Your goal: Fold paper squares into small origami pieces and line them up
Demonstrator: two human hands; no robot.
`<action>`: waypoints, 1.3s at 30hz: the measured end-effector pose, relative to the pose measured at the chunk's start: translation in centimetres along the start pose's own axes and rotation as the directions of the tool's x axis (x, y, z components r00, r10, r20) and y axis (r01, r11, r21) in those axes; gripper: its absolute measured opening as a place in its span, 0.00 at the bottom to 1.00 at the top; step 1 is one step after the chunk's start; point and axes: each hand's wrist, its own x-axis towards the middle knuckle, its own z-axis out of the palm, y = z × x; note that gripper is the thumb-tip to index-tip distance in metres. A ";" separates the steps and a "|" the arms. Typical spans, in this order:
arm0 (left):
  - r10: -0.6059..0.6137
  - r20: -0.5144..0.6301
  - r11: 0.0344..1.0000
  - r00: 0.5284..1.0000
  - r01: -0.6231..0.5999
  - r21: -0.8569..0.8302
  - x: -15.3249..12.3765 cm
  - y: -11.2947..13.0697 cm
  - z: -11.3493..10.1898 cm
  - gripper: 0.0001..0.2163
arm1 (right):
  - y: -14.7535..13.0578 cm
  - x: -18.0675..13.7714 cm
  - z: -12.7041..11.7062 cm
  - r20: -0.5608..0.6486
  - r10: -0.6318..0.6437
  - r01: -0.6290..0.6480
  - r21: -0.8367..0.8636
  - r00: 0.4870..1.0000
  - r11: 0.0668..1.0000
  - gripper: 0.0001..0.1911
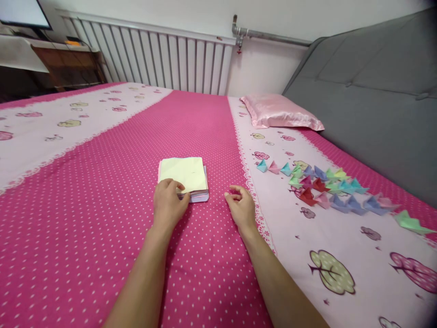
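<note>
A stack of square coloured paper [184,171] lies on the pink dotted bedspread, with a pale yellow sheet on top and pink, white and lilac edges showing beneath. My left hand [168,200] is closed on the stack's near left corner, fingers over the top and thumb at the near edge. How many sheets it grips I cannot tell. To the right of the stack, my right hand [241,206] is just above the bedspread, its fingers loosely bent and apart, with nothing in them. Several folded paper boats [321,185] in many colours stand in rows farther right.
A pink satin pillow [282,111] lies at the back right against the grey padded headboard [368,86]. Behind the bed are a white radiator [164,57] and a pipe [273,36]. At the far left stands a desk [64,57] with a monitor [23,13].
</note>
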 end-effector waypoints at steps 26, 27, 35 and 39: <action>-0.058 0.005 0.992 0.998 0.058 -0.116 0.3 -0.5 0.3 0.15 | 0.3 0.0 0.1 0.010 0.010 -0.010 -0.011 1.000 1.000 0.16; -0.049 0.003 0.992 0.999 0.049 -0.118 0.3 -0.5 0.3 0.14 | 0.3 0.0 0.1 0.008 0.013 -0.013 -0.007 1.000 1.000 0.16; -0.002 -0.103 0.997 0.995 -0.006 -0.075 0.0 -0.6 0.5 0.15 | 0.2 0.0 0.0 0.005 0.052 -0.052 0.053 0.999 0.997 0.17; 0.094 -0.212 0.984 0.973 -0.123 -0.130 0.0 0.0 0.2 0.13 | -0.1 0.0 0.1 0.001 0.101 -0.100 0.097 0.995 0.990 0.18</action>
